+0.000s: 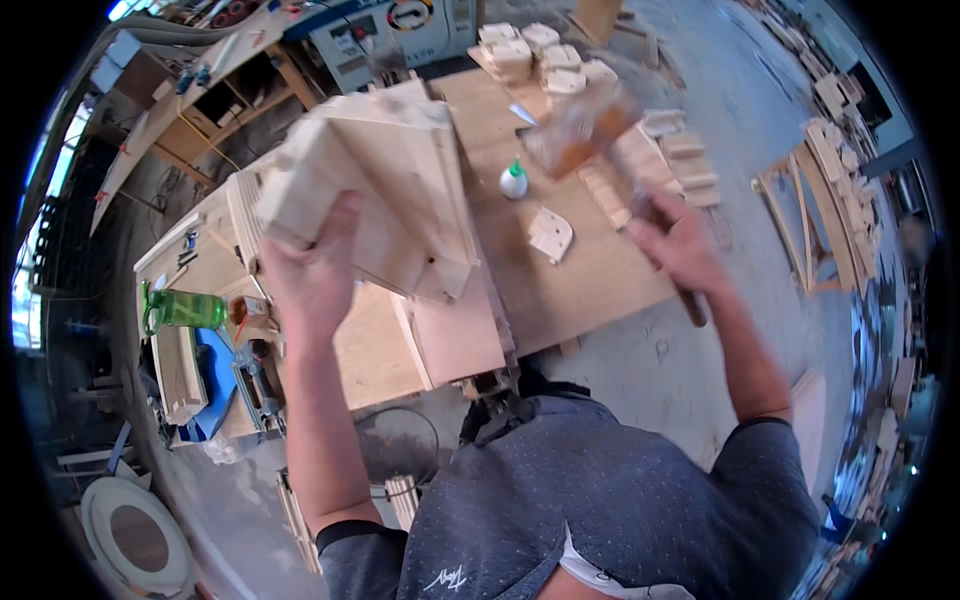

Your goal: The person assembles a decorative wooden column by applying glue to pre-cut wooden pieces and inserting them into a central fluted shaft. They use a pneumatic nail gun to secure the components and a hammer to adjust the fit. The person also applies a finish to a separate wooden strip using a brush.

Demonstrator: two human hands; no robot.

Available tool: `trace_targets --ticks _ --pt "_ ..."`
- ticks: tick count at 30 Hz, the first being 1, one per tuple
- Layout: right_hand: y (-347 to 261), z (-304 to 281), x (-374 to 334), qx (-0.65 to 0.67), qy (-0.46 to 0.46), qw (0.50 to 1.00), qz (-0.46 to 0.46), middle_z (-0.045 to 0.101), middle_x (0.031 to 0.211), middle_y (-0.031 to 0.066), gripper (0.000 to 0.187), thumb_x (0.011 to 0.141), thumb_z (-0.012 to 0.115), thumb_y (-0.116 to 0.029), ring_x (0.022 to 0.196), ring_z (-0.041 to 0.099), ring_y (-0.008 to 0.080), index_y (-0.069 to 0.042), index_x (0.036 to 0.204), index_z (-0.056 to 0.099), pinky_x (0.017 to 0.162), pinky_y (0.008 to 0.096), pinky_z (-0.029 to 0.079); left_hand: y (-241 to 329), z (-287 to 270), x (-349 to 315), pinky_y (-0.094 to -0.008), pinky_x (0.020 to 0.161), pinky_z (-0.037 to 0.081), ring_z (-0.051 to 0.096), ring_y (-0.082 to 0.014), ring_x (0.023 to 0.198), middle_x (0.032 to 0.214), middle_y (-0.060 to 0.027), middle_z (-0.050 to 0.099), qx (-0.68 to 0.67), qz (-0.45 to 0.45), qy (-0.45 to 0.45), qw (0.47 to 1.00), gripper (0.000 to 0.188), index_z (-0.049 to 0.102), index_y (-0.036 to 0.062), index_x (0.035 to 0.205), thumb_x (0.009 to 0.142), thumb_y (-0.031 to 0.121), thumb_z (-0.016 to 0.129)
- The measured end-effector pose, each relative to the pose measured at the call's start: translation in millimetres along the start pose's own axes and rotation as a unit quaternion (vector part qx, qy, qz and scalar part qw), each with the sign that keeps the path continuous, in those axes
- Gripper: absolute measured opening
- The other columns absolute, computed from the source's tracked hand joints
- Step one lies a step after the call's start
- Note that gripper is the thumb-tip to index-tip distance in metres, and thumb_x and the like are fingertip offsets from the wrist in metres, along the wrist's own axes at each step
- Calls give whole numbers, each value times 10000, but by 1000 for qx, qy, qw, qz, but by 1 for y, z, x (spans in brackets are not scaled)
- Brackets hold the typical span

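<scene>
Head view, one frame, wood shop. Left hand [310,270] gripping pale wooden box assembly [375,195] at its near lower corner; fingers [335,225] wrapped up over the edge, palm beneath, piece tilted and lifted partly off the desk [590,285]. Right hand [680,245] closed round a handle, fingers curled fully about it; wooden mallet [585,130] at the far end, head motion-blurred, raised over the desk to the right of the box and apart from it. Risks, as judged: blurred head suggests a fast swing, so a blow landing off line could strike the left thumb or knuckles, these lying right on the edge of the piece; one-handed hold on a tilted assembly could slip or twist under impact and open a joint. White glue bottle with green cap [514,180] standing just beside the box, near enough to be knocked over. Small shaped wood piece [550,233] lying loose on the desk between the hands. Stack of cut blocks [545,55] at the far edge, well clear. Green bottle [185,308] lying at left, apart.
</scene>
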State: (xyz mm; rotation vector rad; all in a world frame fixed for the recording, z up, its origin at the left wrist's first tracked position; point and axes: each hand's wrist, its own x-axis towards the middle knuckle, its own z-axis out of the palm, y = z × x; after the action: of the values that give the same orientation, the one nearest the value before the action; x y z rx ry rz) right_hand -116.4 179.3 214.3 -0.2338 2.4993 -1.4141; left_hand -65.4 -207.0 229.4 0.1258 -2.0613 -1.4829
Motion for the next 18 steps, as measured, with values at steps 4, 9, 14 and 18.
trace_targets --ticks 4,9,14,18 --pt "158 52 5 50 -49 983 171 575 787 -29 364 984 642 -195 608 524 45 -75 1327 622 487 239 433 0 -6 -2 -302 922 505 641 -140 1034 1143 -78 707 44 -9 39 998 424 654 -24 1257 908 158 808" --pt "280 69 31 60 15 963 264 593 733 27 248 972 624 -165 627 601 154 -69 1199 652 550 304 505 -34 -33 -1 -365 1000 507 639 -207 1148 1295 -109 654 -111 -52 11 992 519 580 -21 1379 901 35 775" --pt "299 82 59 -289 115 950 15 639 1079 185 461 883 712 -184 1053 610 372 -60 1306 580 924 447 511 -33 -42 -5 -444 1097 469 593 -262 1271 1364 -124 620 -162 -58 -11 985 605 516 11 1454 892 -22 736" --pt "255 118 100 -375 47 912 -158 566 1341 204 750 807 804 -330 1275 517 387 -54 1429 489 1070 475 419 -24 -30 -2 -474 1109 458 571 -285 1306 1418 -153 578 -206 -53 -67 975 669 464 13 1498 885 -18 730"
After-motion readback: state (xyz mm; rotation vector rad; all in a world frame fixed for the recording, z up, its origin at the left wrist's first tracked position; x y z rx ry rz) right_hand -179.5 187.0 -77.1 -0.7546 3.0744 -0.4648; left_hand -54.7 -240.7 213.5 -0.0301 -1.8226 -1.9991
